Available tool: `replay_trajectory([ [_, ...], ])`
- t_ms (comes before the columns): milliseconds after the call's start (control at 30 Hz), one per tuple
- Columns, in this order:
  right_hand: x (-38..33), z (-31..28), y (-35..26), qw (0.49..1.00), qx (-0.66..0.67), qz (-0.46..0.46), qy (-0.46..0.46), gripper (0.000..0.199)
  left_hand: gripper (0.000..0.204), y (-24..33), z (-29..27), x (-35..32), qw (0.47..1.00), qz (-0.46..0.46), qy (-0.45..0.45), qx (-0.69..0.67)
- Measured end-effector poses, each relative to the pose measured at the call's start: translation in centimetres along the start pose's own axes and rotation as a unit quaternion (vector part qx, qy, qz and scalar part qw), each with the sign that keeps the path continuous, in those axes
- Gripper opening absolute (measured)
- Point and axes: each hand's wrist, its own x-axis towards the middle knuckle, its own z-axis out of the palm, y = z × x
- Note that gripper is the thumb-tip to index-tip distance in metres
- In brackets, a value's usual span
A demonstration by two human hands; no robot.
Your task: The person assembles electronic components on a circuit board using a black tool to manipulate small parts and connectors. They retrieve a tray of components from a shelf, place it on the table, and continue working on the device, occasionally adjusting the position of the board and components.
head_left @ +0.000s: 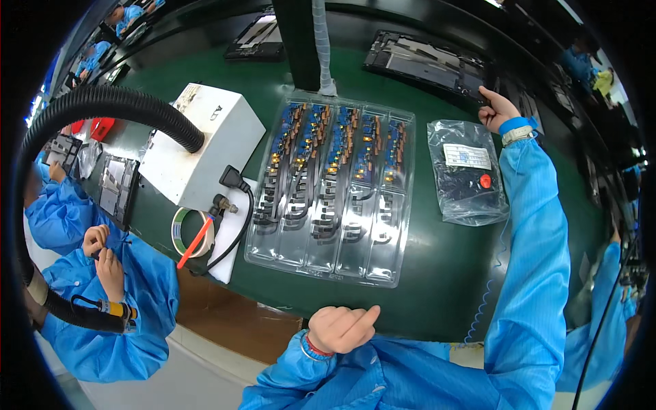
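My right hand (497,111) reaches far right, fingers closed on the near right corner of an opened tablet-like device (427,61) with dark frame and silver inside. That wrist wears a blue band with a pale clasp. My left hand (342,329) is loosely curled at the table's near edge, index finger sticking out, with nothing visible in it. Between the hands lies a clear plastic tray (352,258), its long compartments holding rows of flex cables (335,150) with blue, orange and black parts. A clear bag (465,198) with a white label and red dot lies right of the tray.
A white box (225,143) with a black ribbed hose (116,99) stands left of the tray. Nearby are a tape roll (176,236), an orange-handled tool (196,244) and a black cable plug (234,179). A post (298,44) rises behind. A co-worker's hands (108,266) are at left.
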Motion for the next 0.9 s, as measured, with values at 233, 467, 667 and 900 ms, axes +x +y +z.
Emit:
replay_trajectory([
  [233, 1.5, -0.9, -1.0, 0.985, -0.148, -0.057, -0.064, 0.026, 0.029, 0.2, -0.1, 0.2, 1.000, 0.002, -0.006, 0.006],
  [467, -7.5, -2.8, -0.8, 0.911, -0.290, -0.285, -0.061, 0.026, 0.032, 0.8, 0.3, 0.8, 0.999, -0.038, 0.018, 0.001],
  [667, -19.2, -7.5, 3.4, 0.865, -0.376, -0.311, -0.119, 0.024, 0.028, 1.2, 0.4, 0.8, 0.998, -0.049, 0.021, 0.040],
  [900, -21.8, -13.2, 12.6, 0.748, -0.364, -0.555, -0.020, 0.028, 0.021, 1.7, 0.4, 0.8, 0.997, -0.054, 0.010, 0.059],
])
